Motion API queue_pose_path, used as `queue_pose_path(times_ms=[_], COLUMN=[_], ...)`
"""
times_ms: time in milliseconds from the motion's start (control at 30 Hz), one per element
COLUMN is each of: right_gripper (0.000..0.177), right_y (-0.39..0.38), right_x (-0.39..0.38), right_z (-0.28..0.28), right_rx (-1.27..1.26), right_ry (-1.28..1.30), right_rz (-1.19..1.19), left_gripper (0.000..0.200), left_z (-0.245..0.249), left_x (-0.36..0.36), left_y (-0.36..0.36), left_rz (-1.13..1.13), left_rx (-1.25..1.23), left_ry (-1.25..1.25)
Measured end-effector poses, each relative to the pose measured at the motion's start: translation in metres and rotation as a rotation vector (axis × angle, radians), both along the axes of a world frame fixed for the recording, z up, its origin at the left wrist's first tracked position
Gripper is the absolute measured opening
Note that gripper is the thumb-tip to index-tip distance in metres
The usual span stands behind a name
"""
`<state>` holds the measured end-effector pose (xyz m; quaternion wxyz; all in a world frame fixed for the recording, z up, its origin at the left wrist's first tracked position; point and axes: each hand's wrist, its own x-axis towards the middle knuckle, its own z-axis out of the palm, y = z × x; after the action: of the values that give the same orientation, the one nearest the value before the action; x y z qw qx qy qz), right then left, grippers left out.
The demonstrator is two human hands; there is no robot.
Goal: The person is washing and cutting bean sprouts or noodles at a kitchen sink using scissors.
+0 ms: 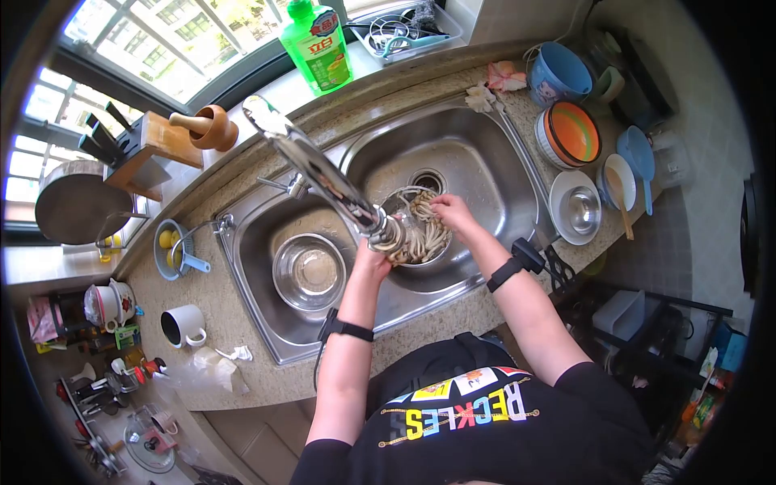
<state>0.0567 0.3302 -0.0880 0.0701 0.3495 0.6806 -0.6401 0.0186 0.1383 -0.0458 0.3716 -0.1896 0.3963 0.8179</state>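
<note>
Strands: pale, stringy bundle [427, 236] in a metal bowl [439, 258], right-hand sink basin [489, 174]; probably soft, light, slippery, best gathered mid-bundle.
Right hand [456, 215]: bent fingers at the strands' edge; I can't tell whether they pinch.
Left hand [373, 263]: beside the bowl, partly behind the tap [323, 176]; I can't tell my grip.

Strands [432, 234] — pale beige, browner at one end. Sink [485, 174]: silver-grey. Counter [218, 295]: speckled beige. Detergent bottle [319, 52]: bright green, red lettering. Bucket [560, 74]: light blue. Bowl [575, 133]: orange inside. Mug [194, 318]: white, dark inside. Wrist straps [353, 330]: black. T-shirt [501, 440]: black — multicolour lettering, mostly red, yellow, blue, white. Knife block [153, 139]: light brown.
</note>
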Motion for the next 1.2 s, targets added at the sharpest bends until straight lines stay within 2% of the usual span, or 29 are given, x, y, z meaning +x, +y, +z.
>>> queue_pose_path(times_ms=[33,100,167,233,300,367,400,433,500,533,600,633,700,733,767,833,867,967,1000,1067,1100,1133,1200], right_gripper=[0.021,0.024,0.029,0.030,0.031,0.034,0.036,0.037,0.037,0.037,0.034,0.034,0.024,0.012,0.012,0.004,0.006,0.005,0.012,0.017,0.021,0.021,0.019], right_y=[-0.004,-0.013,-0.021,-0.030,-0.033,-0.040,-0.044,-0.045,-0.046,-0.050,-0.052,-0.056,-0.054,-0.055,-0.056,-0.058,-0.059,-0.059,-0.061,-0.067,-0.070,-0.074,-0.073], right_x=[-0.004,-0.014,-0.025,-0.033,-0.042,-0.049,-0.047,-0.052,-0.054,-0.053,-0.054,-0.052,-0.048,-0.044,-0.041,-0.038,-0.033,-0.020,-0.015,-0.007,-0.004,-0.003,0.001], right_z=[-0.005,-0.024,-0.036,-0.041,-0.050,-0.066,-0.075,-0.084,-0.089,-0.093,-0.102,-0.105,-0.106,-0.110,-0.104,-0.083,-0.090,-0.078,-0.082,-0.100,-0.121,-0.165,-0.154], right_rx=[-0.005,0.205,0.211,0.406,0.423,0.463,0.683,0.461,0.488,0.470,0.756,0.749,0.635,0.609,0.615,0.542,0.570,0.585,0.622,0.538,0.450,0.356,0.422], right_ry=[-0.001,0.064,0.026,0.005,-0.007,-0.030,0.137,0.031,0.023,0.025,0.129,0.128,0.024,0.058,0.055,-0.019,-0.018,0.026,0.047,0.075,0.107,0.223,0.228], right_rz=[-0.006,0.189,0.244,0.297,0.289,0.275,0.256,0.210,0.202,0.224,0.177,0.185,0.282,0.291,0.288,0.341,0.325,0.363,0.359,0.377,0.399,0.362,0.430], left_gripper=[0.019,0.017,0.007,0.010,0.017,0.019,0.021,0.021,0.021,0.021,0.021,0.022,0.021,0.021,0.021,0.028,0.023,0.019,0.019,0.018,0.018,0.018,0.016], left_z=[0.001,-0.004,-0.041,-0.018,-0.026,-0.035,-0.033,-0.040,-0.051,-0.051,-0.033,-0.022,0.012,0.020,0.009,-0.017,-0.008,-0.003,-0.007,-0.012,-0.016,-0.009,-0.008], left_x=[-0.001,-0.006,-0.013,-0.015,-0.022,-0.022,-0.021,-0.021,-0.024,-0.022,-0.019,-0.018,-0.017,-0.016,-0.013,-0.008,-0.006,-0.008,-0.011,-0.009,-0.010,-0.009,-0.010], left_y=[-0.013,-0.038,-0.084,-0.095,-0.121,-0.138,-0.144,-0.152,-0.167,-0.166,-0.155,-0.149,-0.123,-0.112,-0.107,-0.097,-0.080,-0.043,-0.027,-0.007,0.000,0.008,0.016], left_rz=[0.017,-0.004,0.046,0.248,0.255,0.375,0.376,0.391,0.390,0.433,0.395,0.349,0.336,0.320,0.316,0.105,0.119,0.092,0.134,0.092,0.064,0.088,0.095], left_rx=[-0.018,-0.174,-0.099,-0.272,-0.356,-0.321,-0.285,-0.301,-0.082,-0.012,0.189,0.273,0.279,0.289,0.294,0.207,0.102,0.219,0.219,0.062,-0.040,-0.063,-0.035], left_ry=[0.035,0.041,0.117,0.124,0.098,0.040,0.018,0.012,-0.105,-0.176,-0.185,-0.188,-0.201,-0.210,-0.213,0.007,0.018,-0.068,-0.107,0.069,0.138,0.111,0.127])
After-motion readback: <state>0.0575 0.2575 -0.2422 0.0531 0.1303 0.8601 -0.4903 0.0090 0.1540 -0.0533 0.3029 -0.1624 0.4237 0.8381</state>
